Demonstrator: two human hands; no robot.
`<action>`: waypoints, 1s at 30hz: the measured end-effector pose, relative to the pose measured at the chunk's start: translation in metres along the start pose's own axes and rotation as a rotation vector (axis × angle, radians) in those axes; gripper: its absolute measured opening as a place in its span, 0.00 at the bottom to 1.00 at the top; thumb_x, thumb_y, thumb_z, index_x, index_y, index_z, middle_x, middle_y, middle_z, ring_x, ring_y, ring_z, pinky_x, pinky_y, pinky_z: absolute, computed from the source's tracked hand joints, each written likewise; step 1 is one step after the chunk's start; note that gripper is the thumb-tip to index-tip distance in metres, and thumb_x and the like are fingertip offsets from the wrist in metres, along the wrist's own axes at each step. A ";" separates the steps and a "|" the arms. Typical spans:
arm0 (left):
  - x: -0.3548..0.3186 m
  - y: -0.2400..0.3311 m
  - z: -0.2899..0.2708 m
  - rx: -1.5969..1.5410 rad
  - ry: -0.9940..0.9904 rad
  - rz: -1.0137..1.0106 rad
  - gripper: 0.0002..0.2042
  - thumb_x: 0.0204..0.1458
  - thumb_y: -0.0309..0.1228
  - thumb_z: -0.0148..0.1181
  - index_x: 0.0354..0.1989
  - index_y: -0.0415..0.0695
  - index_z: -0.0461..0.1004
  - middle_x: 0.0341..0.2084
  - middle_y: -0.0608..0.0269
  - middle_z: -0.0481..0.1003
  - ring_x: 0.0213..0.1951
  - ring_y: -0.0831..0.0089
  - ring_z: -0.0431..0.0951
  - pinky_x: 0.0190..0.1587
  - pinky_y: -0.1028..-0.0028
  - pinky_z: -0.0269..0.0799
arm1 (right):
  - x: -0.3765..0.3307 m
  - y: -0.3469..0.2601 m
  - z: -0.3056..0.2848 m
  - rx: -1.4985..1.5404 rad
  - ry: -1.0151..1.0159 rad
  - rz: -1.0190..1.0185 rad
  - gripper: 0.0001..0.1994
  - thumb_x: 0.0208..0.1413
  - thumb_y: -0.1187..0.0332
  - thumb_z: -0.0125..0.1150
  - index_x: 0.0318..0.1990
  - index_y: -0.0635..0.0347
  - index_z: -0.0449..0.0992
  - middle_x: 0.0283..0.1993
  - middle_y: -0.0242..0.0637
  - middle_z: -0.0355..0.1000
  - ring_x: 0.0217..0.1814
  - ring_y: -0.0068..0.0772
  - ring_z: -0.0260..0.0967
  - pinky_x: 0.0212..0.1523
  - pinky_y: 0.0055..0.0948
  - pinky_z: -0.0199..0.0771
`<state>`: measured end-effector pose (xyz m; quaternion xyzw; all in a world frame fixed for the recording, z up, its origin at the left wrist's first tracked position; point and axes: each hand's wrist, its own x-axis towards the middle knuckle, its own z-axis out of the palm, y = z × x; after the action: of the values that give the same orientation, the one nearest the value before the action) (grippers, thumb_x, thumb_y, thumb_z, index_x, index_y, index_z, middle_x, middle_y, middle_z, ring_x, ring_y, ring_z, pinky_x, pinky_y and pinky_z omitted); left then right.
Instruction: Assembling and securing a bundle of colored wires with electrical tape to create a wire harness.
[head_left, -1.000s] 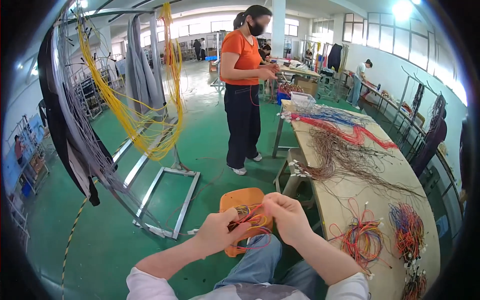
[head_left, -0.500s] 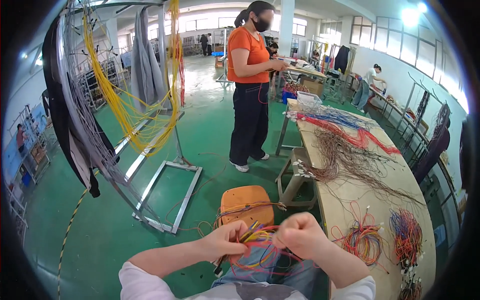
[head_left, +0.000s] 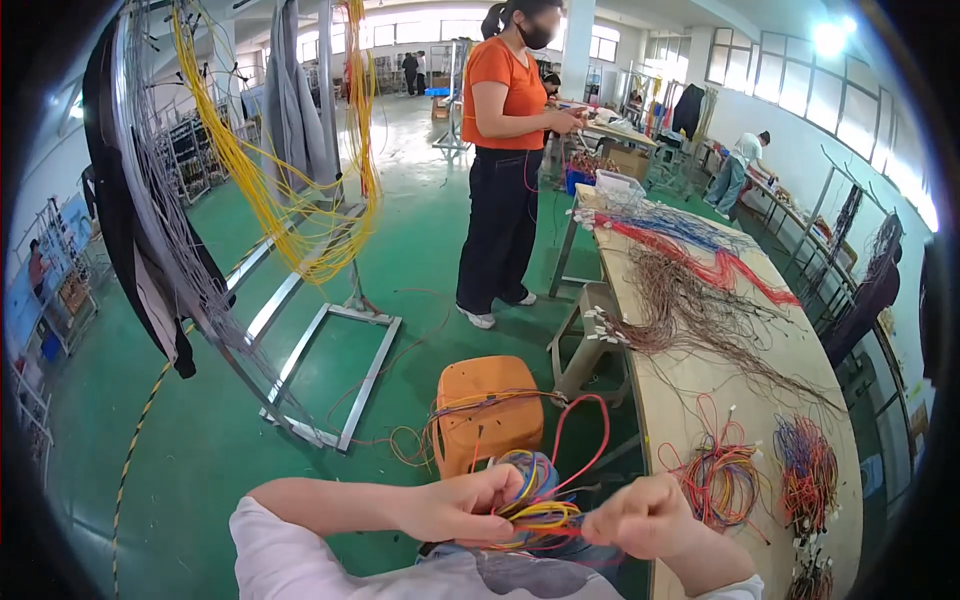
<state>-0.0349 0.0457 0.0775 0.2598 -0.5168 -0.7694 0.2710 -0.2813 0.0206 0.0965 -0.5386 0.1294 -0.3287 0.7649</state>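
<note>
Above my lap, my left hand (head_left: 475, 505) is closed round a coiled bundle of wires (head_left: 545, 513) in yellow, blue, red and other colours. A red wire loop (head_left: 600, 425) sticks up and out from the far side of the coil. Just right of the bundle is my right hand (head_left: 640, 520), its fingers pinched on a red wire (head_left: 560, 532) drawn across from the coil. The very ends of these wires are hidden by my fingers. Past the bundle stands an orange stool (head_left: 490, 400) with a strand of coloured wires (head_left: 490, 398) lying across its seat.
On my right a long wooden table (head_left: 680, 390) bears red-and-yellow coils (head_left: 722, 480), a blue-red bundle (head_left: 806, 465) and brown wires (head_left: 670, 300). A metal rack (head_left: 330, 375) hung with yellow wires (head_left: 300, 245) stands left. Ahead, a person in orange (head_left: 505, 130) stands handling something.
Both hands have moved right and slightly down with the wire bundle. The red loop now rises beyond the coil, and my right hand has lowered beside the bundle.
</note>
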 end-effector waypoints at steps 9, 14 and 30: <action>0.036 0.034 -0.048 0.108 0.187 -0.015 0.13 0.44 0.23 0.51 0.36 0.44 0.55 0.20 0.64 0.69 0.14 0.86 0.63 0.14 0.84 0.56 | 0.052 0.026 -0.032 0.176 0.447 -0.150 0.17 0.53 0.68 0.46 0.13 0.52 0.54 0.10 0.24 0.46 0.12 0.20 0.43 0.27 0.27 0.57; 0.050 0.062 -0.060 0.123 0.160 0.081 0.13 0.46 0.25 0.51 0.38 0.41 0.55 0.18 0.64 0.66 0.11 0.88 0.54 0.13 0.85 0.47 | 0.077 -0.002 -0.042 0.312 0.363 -0.183 0.17 0.55 0.68 0.44 0.13 0.52 0.54 0.11 0.22 0.45 0.13 0.16 0.41 0.27 0.23 0.57; 0.113 0.063 0.065 0.535 -0.104 -0.109 0.15 0.42 0.18 0.47 0.41 0.36 0.58 0.29 0.59 0.69 0.26 0.79 0.69 0.28 0.81 0.66 | -0.024 -0.038 -0.040 -0.598 0.022 0.041 0.16 0.46 0.65 0.56 0.38 0.68 0.64 0.25 0.38 0.68 0.25 0.28 0.64 0.27 0.24 0.64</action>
<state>-0.1509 -0.0095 0.1440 0.3095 -0.7001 -0.6314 0.1241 -0.3353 -0.0013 0.1114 -0.7338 0.2396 -0.2660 0.5773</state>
